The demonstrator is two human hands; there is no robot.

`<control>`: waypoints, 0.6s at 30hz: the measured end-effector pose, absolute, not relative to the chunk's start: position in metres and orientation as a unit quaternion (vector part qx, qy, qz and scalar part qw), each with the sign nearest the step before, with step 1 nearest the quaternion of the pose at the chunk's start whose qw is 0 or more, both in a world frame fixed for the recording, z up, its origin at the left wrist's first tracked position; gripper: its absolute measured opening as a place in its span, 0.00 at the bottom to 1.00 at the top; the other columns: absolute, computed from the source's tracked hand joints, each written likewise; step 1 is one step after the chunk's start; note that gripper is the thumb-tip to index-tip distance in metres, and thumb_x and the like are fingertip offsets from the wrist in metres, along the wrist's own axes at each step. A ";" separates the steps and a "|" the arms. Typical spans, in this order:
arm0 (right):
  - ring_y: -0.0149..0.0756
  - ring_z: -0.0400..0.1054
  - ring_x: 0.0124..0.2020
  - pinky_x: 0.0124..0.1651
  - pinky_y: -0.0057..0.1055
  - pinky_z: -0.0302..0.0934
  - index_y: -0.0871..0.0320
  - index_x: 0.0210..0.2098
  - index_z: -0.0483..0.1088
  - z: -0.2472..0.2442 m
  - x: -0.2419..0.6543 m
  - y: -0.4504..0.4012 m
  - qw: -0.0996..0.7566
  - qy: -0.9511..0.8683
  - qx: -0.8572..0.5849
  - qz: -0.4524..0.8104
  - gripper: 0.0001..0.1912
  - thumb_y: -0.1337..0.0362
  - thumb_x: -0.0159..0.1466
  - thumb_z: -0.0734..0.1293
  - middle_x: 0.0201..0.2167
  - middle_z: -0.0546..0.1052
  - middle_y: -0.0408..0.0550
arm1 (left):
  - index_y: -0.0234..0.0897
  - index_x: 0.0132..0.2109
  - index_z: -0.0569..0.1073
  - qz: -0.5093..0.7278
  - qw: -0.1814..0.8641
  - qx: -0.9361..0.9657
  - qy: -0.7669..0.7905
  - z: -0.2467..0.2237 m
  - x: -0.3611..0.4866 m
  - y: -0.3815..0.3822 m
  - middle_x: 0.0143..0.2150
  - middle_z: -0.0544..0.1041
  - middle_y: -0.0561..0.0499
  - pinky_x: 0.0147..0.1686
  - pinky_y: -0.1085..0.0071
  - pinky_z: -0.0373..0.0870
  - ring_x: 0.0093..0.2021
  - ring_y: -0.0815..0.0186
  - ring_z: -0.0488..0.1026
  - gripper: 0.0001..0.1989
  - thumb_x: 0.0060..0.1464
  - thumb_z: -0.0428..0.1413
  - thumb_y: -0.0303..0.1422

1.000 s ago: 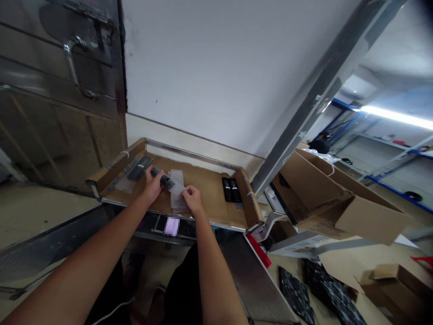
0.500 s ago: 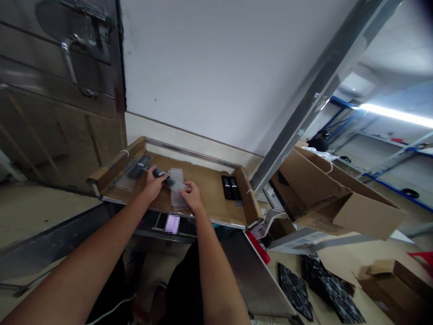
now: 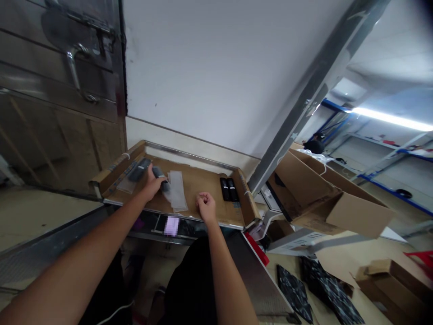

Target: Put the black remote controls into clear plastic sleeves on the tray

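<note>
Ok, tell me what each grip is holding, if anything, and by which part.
The left grip holds a dark item in clear wrap by its near side; exact finger contact is too blurred to tell. The right grip shows nothing held.

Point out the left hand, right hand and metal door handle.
Left hand (image 3: pixel 153 186): head view, back of the hand.
Right hand (image 3: pixel 207 208): head view, back of the hand.
Door handle (image 3: pixel 74 73): head view, long grip bar.

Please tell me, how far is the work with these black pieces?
Looks done: bagged dark pieces on the left, exact count unclear. In hand: the left hand holds another black piece in a clear bag; the right hand seems empty. Looks left: two black pieces on the right, seemingly without bags, and flat clear bags in the middle.
</note>
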State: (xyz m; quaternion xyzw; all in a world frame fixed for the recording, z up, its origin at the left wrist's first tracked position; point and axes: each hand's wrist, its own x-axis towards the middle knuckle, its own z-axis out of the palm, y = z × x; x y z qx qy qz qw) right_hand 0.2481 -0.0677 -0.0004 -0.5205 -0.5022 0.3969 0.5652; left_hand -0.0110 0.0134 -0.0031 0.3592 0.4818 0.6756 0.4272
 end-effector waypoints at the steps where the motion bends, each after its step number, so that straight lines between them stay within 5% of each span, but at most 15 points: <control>1: 0.32 0.60 0.19 0.26 0.28 0.53 0.56 0.37 0.68 -0.001 0.252 -0.070 0.570 -0.497 -0.523 0.393 0.17 0.53 0.52 0.68 0.15 0.66 0.33 | 0.47 0.66 0.59 0.654 0.397 0.387 0.515 0.001 -0.021 0.017 0.65 0.67 0.41 0.62 0.58 0.66 0.64 0.52 0.68 0.52 0.34 0.69 0.25; 5: 0.33 0.60 0.20 0.27 0.28 0.55 0.54 0.35 0.68 0.000 0.256 -0.074 0.569 -0.492 -0.537 0.381 0.15 0.52 0.52 0.67 0.16 0.65 0.33 | 0.39 0.62 0.66 0.568 0.293 0.500 0.585 0.031 -0.065 0.027 0.68 0.63 0.36 0.70 0.51 0.53 0.72 0.45 0.55 0.46 0.32 0.70 0.25; 7: 0.33 0.60 0.20 0.27 0.29 0.55 0.55 0.34 0.68 0.000 0.254 -0.074 0.558 -0.508 -0.545 0.366 0.14 0.53 0.52 0.66 0.16 0.64 0.34 | 0.38 0.60 0.68 0.558 0.221 0.561 0.571 0.047 -0.081 0.024 0.70 0.59 0.36 0.70 0.50 0.54 0.74 0.44 0.51 0.41 0.35 0.68 0.26; 10: 0.32 0.58 0.20 0.26 0.28 0.53 0.55 0.33 0.70 -0.002 0.251 -0.074 0.549 -0.529 -0.546 0.349 0.14 0.53 0.53 0.66 0.17 0.63 0.34 | 0.39 0.56 0.72 0.561 0.153 0.626 0.520 0.056 -0.089 0.008 0.68 0.63 0.39 0.68 0.51 0.59 0.71 0.46 0.56 0.32 0.40 0.64 0.26; 14: 0.33 0.58 0.20 0.27 0.29 0.54 0.56 0.32 0.71 -0.005 0.251 -0.073 0.545 -0.535 -0.545 0.345 0.13 0.53 0.55 0.66 0.17 0.63 0.34 | 0.41 0.40 0.77 0.490 0.185 0.676 0.518 0.033 -0.081 -0.015 0.52 0.75 0.41 0.70 0.46 0.52 0.61 0.42 0.67 0.20 0.35 0.66 0.26; 18: 0.33 0.60 0.21 0.28 0.29 0.55 0.55 0.32 0.71 -0.004 0.251 -0.073 0.535 -0.542 -0.556 0.333 0.12 0.53 0.55 0.66 0.17 0.65 0.35 | 0.41 0.34 0.75 0.463 0.178 0.678 0.543 0.002 -0.073 -0.020 0.54 0.75 0.39 0.70 0.43 0.50 0.62 0.37 0.64 0.14 0.34 0.64 0.28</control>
